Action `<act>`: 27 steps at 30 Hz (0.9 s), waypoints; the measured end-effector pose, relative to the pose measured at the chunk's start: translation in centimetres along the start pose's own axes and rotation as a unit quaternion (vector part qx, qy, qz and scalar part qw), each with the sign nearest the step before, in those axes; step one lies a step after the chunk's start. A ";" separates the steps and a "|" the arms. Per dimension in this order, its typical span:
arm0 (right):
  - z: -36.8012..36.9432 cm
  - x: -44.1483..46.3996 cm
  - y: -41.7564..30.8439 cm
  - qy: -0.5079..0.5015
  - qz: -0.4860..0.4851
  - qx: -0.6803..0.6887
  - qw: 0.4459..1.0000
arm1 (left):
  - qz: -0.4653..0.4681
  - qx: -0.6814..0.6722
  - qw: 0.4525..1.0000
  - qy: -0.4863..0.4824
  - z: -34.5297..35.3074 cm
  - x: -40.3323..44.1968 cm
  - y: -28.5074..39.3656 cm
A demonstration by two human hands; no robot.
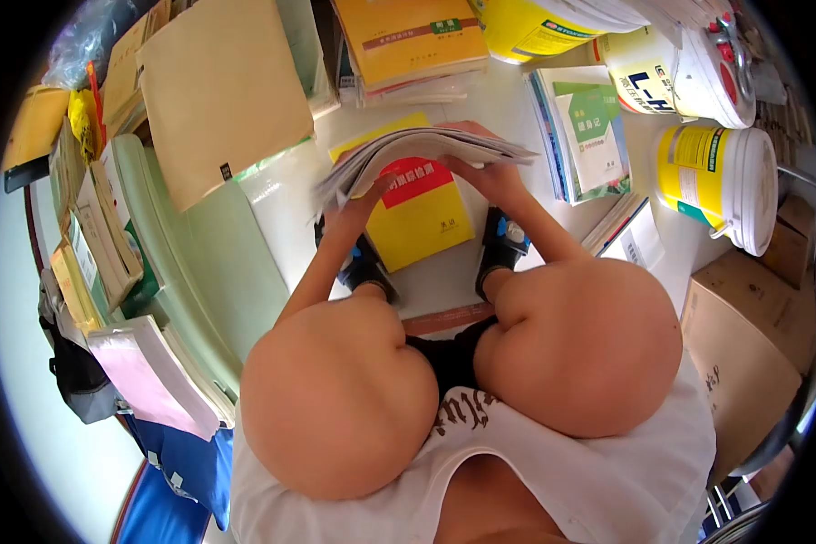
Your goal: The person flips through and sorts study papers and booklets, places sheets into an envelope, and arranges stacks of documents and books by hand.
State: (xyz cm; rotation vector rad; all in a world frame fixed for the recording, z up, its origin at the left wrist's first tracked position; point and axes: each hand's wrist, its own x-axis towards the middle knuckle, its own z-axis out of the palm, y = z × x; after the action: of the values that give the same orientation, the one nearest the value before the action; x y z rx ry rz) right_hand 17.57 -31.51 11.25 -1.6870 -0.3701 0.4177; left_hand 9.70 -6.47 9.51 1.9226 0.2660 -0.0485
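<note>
In front of my bent knees, both hands hold up a bowed stack of thin booklets (pixel 417 150). My left hand (pixel 372 195) is closed on its left part, which looks smeared by motion. On the other side, my right hand (pixel 482 177) grips the right part, its fingers partly hidden beneath the pages. Under the stack, a yellow book (pixel 422 229) with a red title band lies on the floor between my shoes. Another yellow edge shows behind the stack.
Orange books (pixel 412 41) and a large tan folder (pixel 227 100) lie ahead. To the right are a green-and-white book pile (pixel 589 136), white-and-yellow buckets (pixel 698 172) and a cardboard box (pixel 743 335). Along the left stand a pale green bin (pixel 195 245) and a pink-topped paper stack (pixel 150 376).
</note>
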 end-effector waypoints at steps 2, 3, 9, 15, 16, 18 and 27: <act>0.6 0.0 2.1 0.031 -0.034 -0.017 0.999 | -0.030 -0.030 0.999 0.008 0.3 -1.1 -1.8; 0.7 0.1 5.1 0.029 -0.037 -0.019 0.999 | -0.049 -0.060 0.997 0.016 0.5 -0.8 -2.7; 0.9 -0.2 7.5 0.087 0.022 0.093 0.992 | -0.035 -0.055 0.998 0.013 0.6 -0.4 -2.1; 0.4 0.0 5.4 0.009 0.033 0.051 0.998 | 0.040 -0.090 0.995 -0.003 -0.2 0.1 -2.0; 0.7 -0.3 5.6 0.010 0.017 -0.028 0.999 | 0.049 -0.083 0.995 -0.006 -0.2 0.0 -1.9; 1.2 -0.5 5.4 0.010 0.002 -0.105 0.994 | 0.038 -0.026 0.999 -0.027 -0.4 -0.1 -2.0; 2.0 -0.7 4.9 -0.004 -0.029 0.032 0.999 | 0.097 -0.139 0.985 0.033 -0.3 -0.4 0.8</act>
State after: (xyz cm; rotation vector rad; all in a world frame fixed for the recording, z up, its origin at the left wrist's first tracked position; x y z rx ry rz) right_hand 16.07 -30.86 6.14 -1.6085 -0.4064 0.3899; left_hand 9.47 -6.52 10.38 1.6645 0.1208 0.1752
